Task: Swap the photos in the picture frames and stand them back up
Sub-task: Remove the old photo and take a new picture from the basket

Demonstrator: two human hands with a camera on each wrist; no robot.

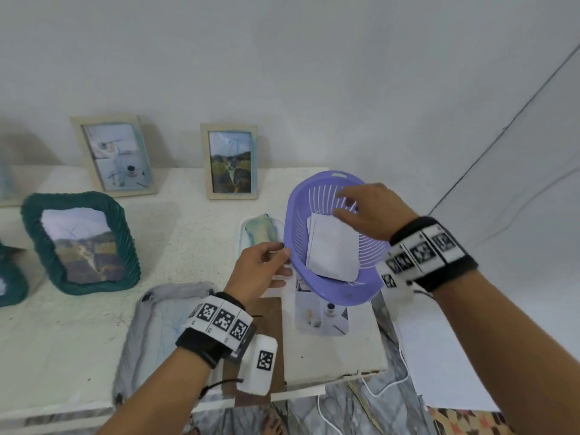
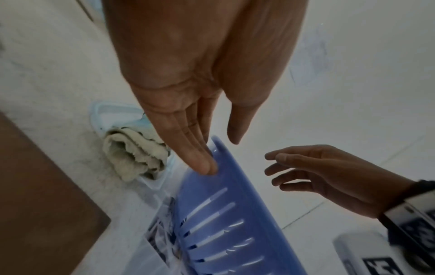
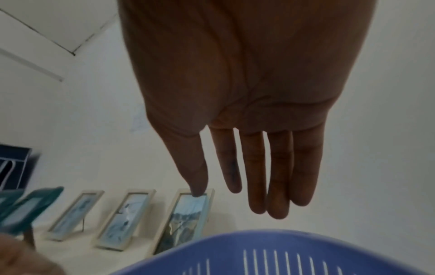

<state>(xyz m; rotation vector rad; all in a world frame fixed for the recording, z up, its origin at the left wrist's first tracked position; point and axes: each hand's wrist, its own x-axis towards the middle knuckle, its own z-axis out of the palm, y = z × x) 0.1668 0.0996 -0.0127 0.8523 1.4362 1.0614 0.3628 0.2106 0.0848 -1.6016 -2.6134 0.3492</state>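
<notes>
Head view, and nearest us the left hand (image 1: 262, 271) tilts the lilac slotted plastic basket (image 1: 317, 284) up off the white speckled desk (image 1: 94, 328), thumb on top of the rim, fingers (image 2: 200, 160) beneath it, a light pinch. Under the basket lies a loose photo of small bottles (image 1: 323, 312), beside a brown backing board (image 1: 273, 334) and a grey frame lying flat (image 1: 157, 315).

The right hand (image 1: 373, 211) hovers over the basket with its fingers (image 3: 256, 176) spread and holding nothing, reaching for the stack of white face-down prints (image 1: 332, 249) inside.

The risks: the basket is steeply tipped, so the stack may slide to the low edge and spill; the thin pinch on the rim could slip; and prints stuck together may come out in twos.

Further back, a folded pale cloth in a clear tray (image 1: 260, 229), then the dark green woven frame (image 1: 81, 243) standing with a landscape photo. At the wall stand two cream wooden frames: a cat photo (image 1: 230, 161) and a pale blue still life (image 1: 114, 157). A careless elbow could topple them.

Writing? None readable, only black-and-white square markers on the wristbands (image 1: 420, 252).
</notes>
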